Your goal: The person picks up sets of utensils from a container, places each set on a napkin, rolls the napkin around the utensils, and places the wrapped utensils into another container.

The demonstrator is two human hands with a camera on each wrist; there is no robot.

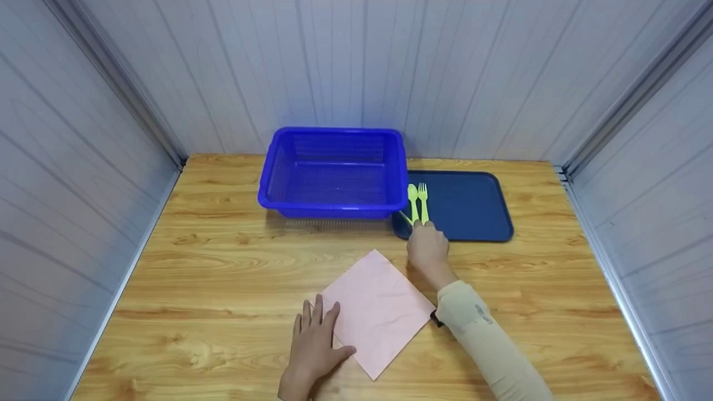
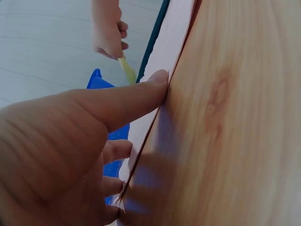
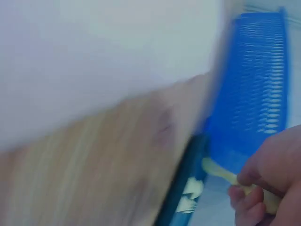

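My right hand (image 1: 429, 248) reaches over the tray's front left edge and grips a slim yellow-green knife (image 1: 406, 218). Its narrow end points toward the blue basket; the rest is hidden in my fingers. A yellow-green spoon (image 1: 413, 195) and fork (image 1: 423, 195) lie side by side on the dark blue tray (image 1: 473, 206), just beyond that hand. My left hand (image 1: 315, 342) rests with spread, fairly straight fingers along the left edges of a pink square napkin (image 1: 384, 312), which lies flat with one corner toward me. In the left wrist view, the thumb (image 2: 141, 96) touches the napkin's edge.
A blue plastic basket (image 1: 334, 207) with slotted walls stands at the back, its right side overlapping the tray's left edge. Pale panels (image 1: 345, 67) enclose the wooden table (image 1: 211, 267) at the back and both sides.
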